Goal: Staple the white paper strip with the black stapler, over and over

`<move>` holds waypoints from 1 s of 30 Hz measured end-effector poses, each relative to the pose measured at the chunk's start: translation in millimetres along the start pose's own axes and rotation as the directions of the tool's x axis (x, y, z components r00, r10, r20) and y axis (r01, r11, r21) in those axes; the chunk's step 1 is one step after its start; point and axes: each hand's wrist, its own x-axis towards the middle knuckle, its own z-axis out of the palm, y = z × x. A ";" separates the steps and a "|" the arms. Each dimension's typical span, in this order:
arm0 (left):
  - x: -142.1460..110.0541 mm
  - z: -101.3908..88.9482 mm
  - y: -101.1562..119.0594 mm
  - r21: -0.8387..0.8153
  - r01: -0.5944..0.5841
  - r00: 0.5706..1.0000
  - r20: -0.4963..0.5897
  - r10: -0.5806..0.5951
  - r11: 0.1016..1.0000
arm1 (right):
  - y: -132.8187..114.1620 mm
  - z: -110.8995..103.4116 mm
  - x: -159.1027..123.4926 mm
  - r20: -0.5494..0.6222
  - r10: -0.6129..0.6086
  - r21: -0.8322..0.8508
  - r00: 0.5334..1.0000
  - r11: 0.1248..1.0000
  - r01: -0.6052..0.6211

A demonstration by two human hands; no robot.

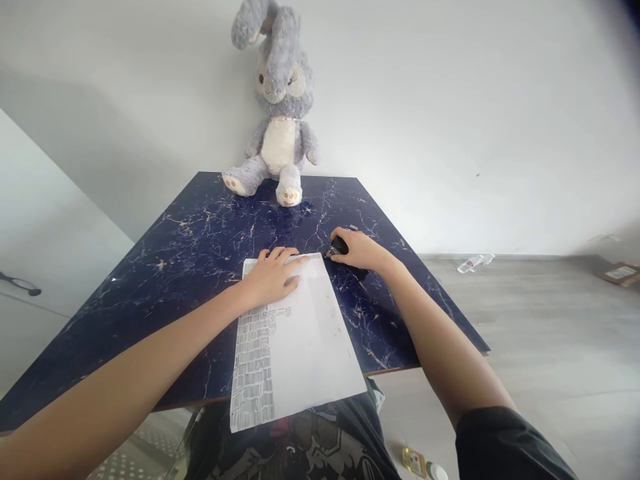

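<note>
A sheaf of white paper (315, 353) with printed columns down its left side lies over the front of the table, its near end hanging past the edge. My left hand (273, 280) rests flat on the upper part of the paper, fingers spread. In my right hand (360, 250) is a small black stapler (340, 245) with a metal part, gripped at the far right corner of the paper. My fingers partly cover it, and I cannot tell whether its jaws are closed on the sheets.
The dark blue marbled table (190, 240) carries a grey plush rabbit (280, 143) at its back, against the wall. A small light-coloured piece (353, 227) lies beyond my right hand. Clear plastic packaging (475, 263), a cardboard box (620, 273) and a yellowish bottle (414, 461) are on the floor.
</note>
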 end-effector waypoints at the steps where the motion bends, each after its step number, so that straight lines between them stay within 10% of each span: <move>1: 0.3 0.0 0.0 0.004 0.002 1.000 0.003 -0.002 1.000 | 2.3 -0.7 0.4 0.037 0.002 0.012 0.999 1.000 -0.002; 9: -0.8 1.5 0.6 0.014 0.013 1.000 -0.015 -0.012 1.000 | 2.4 2.6 3.7 0.050 0.033 0.038 0.998 0.999 -0.035; 14: 2.2 5.2 -9.9 -0.297 0.072 0.978 -0.166 -0.126 0.952 | -4.6 -1.3 1.5 -0.084 0.159 0.047 0.984 0.987 -0.155; 18: 5.3 -2.9 -30.1 -0.570 0.143 0.767 -0.453 -0.455 0.809 | -45.3 -5.5 -2.1 -0.208 0.192 0.178 0.959 0.972 -0.155; 22: -2.5 -14.8 -53.4 -0.584 0.200 0.529 -0.611 -0.589 0.786 | -114.2 17.8 2.2 0.000 0.022 0.193 1.000 0.981 -0.022; 26: -9.4 -17.2 -68.6 -0.605 0.230 0.467 -0.618 -0.632 0.762 | -149.7 46.0 17.7 0.058 -0.037 0.111 0.998 0.993 0.031; 30: -9.1 -14.6 -65.7 -0.627 0.235 0.492 -0.582 -0.647 0.742 | -117.6 45.7 16.7 0.015 -0.003 0.115 1.000 0.993 0.002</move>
